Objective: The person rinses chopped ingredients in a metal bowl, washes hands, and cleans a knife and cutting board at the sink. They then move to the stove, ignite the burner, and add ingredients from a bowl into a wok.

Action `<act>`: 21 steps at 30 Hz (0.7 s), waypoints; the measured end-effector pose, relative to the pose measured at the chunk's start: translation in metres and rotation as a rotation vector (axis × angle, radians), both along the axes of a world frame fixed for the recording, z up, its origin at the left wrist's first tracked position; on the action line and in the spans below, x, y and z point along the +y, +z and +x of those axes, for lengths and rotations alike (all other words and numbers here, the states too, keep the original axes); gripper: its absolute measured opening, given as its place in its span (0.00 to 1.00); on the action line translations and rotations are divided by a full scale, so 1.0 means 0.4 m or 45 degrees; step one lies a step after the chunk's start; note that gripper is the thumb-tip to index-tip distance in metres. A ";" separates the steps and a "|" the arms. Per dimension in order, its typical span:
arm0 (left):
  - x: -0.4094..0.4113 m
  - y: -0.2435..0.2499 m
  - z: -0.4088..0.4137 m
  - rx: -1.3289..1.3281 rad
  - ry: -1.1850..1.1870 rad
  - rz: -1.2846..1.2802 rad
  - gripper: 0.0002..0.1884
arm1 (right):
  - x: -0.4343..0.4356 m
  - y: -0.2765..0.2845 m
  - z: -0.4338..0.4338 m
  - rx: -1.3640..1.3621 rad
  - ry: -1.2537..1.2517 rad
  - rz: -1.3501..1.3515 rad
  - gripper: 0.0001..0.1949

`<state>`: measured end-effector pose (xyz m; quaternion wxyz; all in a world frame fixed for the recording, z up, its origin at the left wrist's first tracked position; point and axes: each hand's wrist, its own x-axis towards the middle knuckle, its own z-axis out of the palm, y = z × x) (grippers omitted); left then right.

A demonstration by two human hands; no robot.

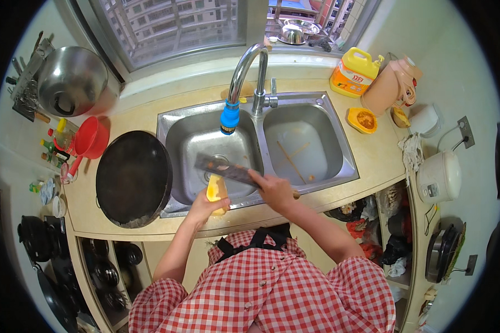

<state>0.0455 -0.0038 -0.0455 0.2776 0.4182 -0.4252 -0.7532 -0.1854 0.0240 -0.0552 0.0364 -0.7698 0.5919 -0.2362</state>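
My left hand [206,207] grips a piece of yellow-orange squash [217,193] at the near edge of the left sink basin [187,145]. In my right hand [275,190] is a cleaver [229,170]; its wide blade slants up and left over that basin, close above the top end of the piece, and bits cling to it. Whether blade and squash touch is unclear. A hollowed squash half [362,120] lies on the counter right of the sink, its seed cavity facing up. Another squash piece [400,118] is beside it, by the wall.
A chrome faucet [260,95] with a blue nozzle [230,117] arches over the left basin. Cloudy water and a pair of chopsticks [291,160] are in the right basin [333,154]. Left of the sink stands a large black pan [133,179]; a yellow detergent jug [355,71] stands at back right.
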 end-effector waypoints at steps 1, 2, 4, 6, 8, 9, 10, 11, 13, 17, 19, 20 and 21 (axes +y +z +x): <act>-0.011 -0.004 0.001 -0.013 -0.014 -0.004 0.18 | 0.017 0.030 0.021 -0.016 0.059 -0.045 0.24; -0.010 -0.001 0.005 -0.196 -0.038 0.128 0.23 | 0.033 0.053 0.043 0.003 0.161 -0.027 0.24; -0.007 -0.089 0.027 0.082 0.215 0.052 0.18 | 0.049 0.077 0.083 -0.007 0.280 -0.070 0.25; -0.023 -0.182 0.085 0.668 0.431 0.417 0.13 | 0.045 0.081 0.097 0.021 0.380 -0.139 0.25; -0.014 -0.260 0.089 0.438 0.437 0.199 0.14 | 0.041 0.059 0.085 0.036 0.366 -0.102 0.25; -0.012 -0.271 0.093 0.316 0.446 0.082 0.15 | 0.035 0.046 0.081 0.035 0.368 -0.089 0.25; -0.021 -0.234 0.077 -0.001 0.245 0.134 0.15 | 0.028 0.030 0.070 0.032 0.317 -0.092 0.26; -0.028 -0.145 0.044 -0.315 0.035 0.183 0.16 | 0.025 0.014 0.054 0.033 0.261 -0.090 0.26; -0.004 -0.016 0.018 -0.409 -0.080 0.150 0.17 | 0.009 -0.020 0.019 0.046 0.110 -0.037 0.26; -0.006 0.014 0.039 -0.060 0.040 0.002 0.24 | 0.002 -0.021 -0.017 0.003 0.011 0.041 0.28; -0.018 -0.012 0.044 -0.108 0.026 0.010 0.17 | 0.015 0.016 0.042 -0.050 0.161 -0.031 0.32; -0.016 -0.063 0.052 -0.160 0.112 -0.072 0.17 | 0.023 0.047 0.073 -0.115 0.245 -0.073 0.32; -0.022 -0.082 0.044 -0.126 0.163 -0.085 0.18 | 0.022 0.048 0.081 -0.097 0.262 -0.093 0.30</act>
